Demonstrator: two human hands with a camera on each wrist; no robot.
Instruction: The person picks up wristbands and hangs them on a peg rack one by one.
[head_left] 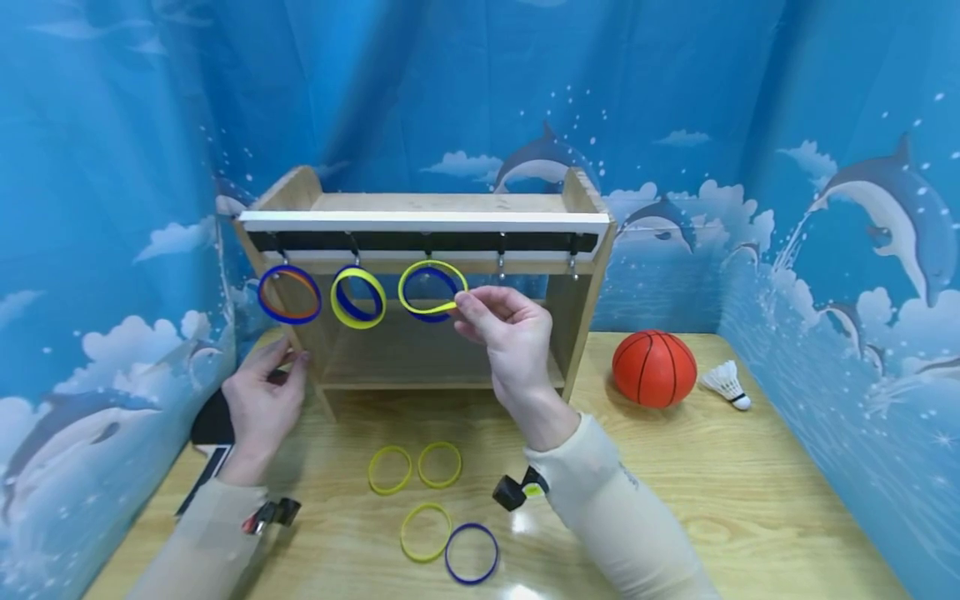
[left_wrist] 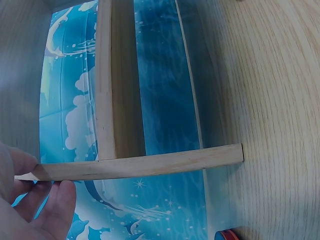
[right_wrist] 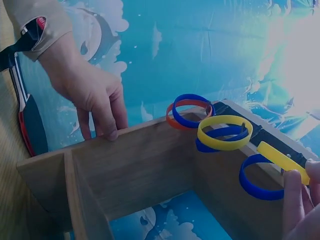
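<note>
A wooden rack (head_left: 423, 202) with a row of hooks stands on the table. My right hand (head_left: 463, 307) pinches a yellow ring (head_left: 420, 275) at the third hook, where a blue ring (head_left: 438, 293) also hangs. The right wrist view shows that yellow ring (right_wrist: 282, 161) between my fingertips (right_wrist: 295, 192), in front of the blue ring (right_wrist: 257, 182). My left hand (head_left: 288, 358) rests with straight fingers against the rack's left side panel (right_wrist: 125, 165). A blue and orange pair (head_left: 289, 293) hangs on the first hook, a yellow and blue pair (head_left: 358, 297) on the second.
On the table in front lie three yellow rings (head_left: 390, 469) (head_left: 439, 464) (head_left: 425, 532) and one blue ring (head_left: 471, 552). An orange basketball (head_left: 654, 367) and a white shuttlecock (head_left: 726, 383) sit to the right. A dark paddle (head_left: 212, 421) lies under my left hand.
</note>
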